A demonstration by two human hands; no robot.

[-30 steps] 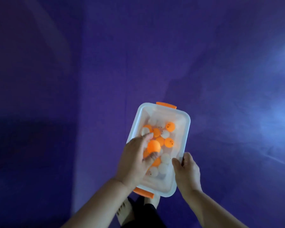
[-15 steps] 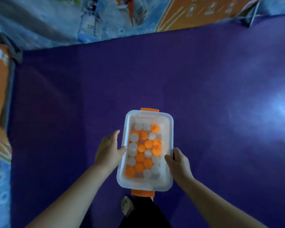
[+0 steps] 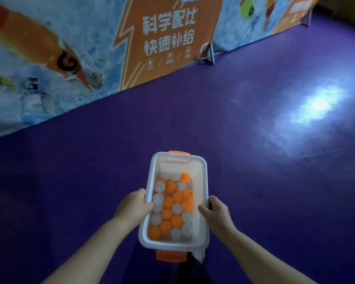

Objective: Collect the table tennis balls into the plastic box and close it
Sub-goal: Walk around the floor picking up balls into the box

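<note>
Left hand [image 3: 131, 206] has shifted from beside the plastic box [image 3: 205, 181] onto its left rim, and the head view has tilted upward since half a second ago, so that the banner [image 3: 166, 37] now fills the upper part of the frame. Head view: the left hand grips the left long rim, thumb hooked over the edge to the inside, the remaining fingers hidden behind the wall. The right hand [image 3: 215, 214] grips the right long rim in the same manner, thumb inside, fingers curled against the outer wall. The plastic box is held between both hands at lower centre, its long axis pointing away from the person, its top open. The table tennis balls [image 3: 172, 210], orange and white, lie packed together on the box bottom towards the near end; several carry dark specks. One orange latch [image 3: 171, 255] hangs at the near short end, a second orange latch [image 3: 178, 153] shows at the far short end. The purple floor [image 3: 70, 181] extends beneath the box up to the banner, with a bright light patch [image 3: 316, 103] at right. A banner foot [image 3: 210, 55] stands on the floor
</note>
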